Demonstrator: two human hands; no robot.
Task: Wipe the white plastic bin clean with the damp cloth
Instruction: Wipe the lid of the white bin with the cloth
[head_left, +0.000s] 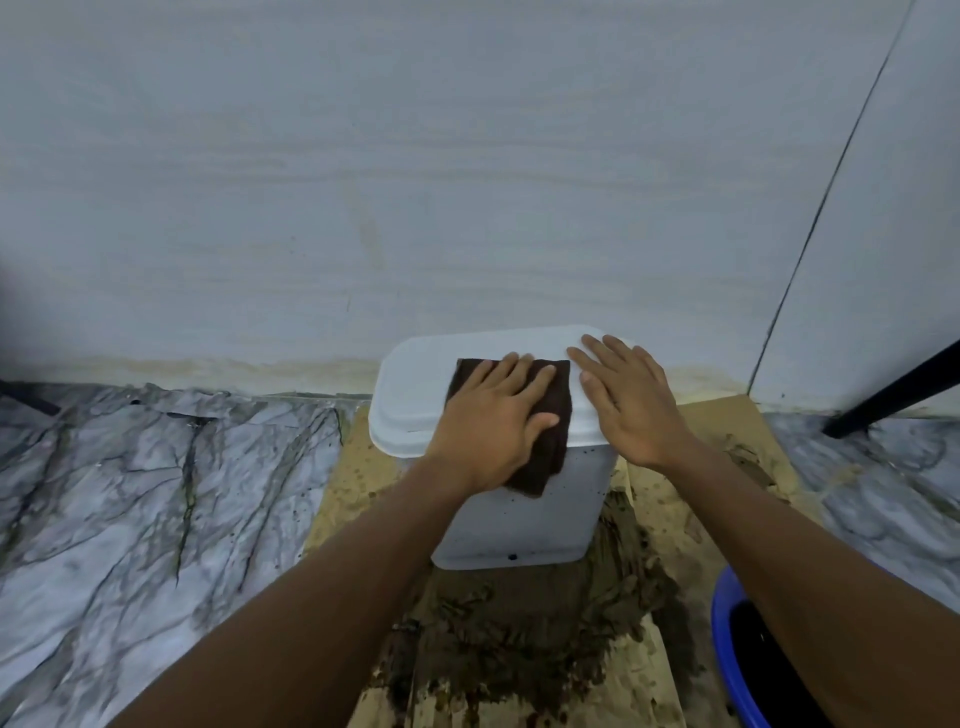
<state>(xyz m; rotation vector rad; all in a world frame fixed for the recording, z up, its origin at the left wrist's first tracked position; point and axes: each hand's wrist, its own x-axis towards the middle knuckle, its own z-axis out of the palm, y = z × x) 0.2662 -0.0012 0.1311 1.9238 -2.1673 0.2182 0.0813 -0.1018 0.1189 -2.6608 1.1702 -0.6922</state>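
Note:
A white plastic bin (519, 525) with a closed white lid (415, 384) stands against the wall, on dirty cardboard. A dark brown cloth (558, 447) lies across the lid and hangs over its front edge. My left hand (493, 415) presses flat on the cloth, fingers spread. My right hand (628, 400) rests flat and open on the lid's right end, beside the cloth and holding nothing. Small dark specks dot the bin's front wall.
The cardboard sheet (670, 519) under the bin is smeared with dark mud in front. A blue basin (727, 654) sits at the lower right. A black leg (893, 395) slants at the right. Marble-pattern floor (156, 493) spreads left; the pale wall (467, 182) is right behind.

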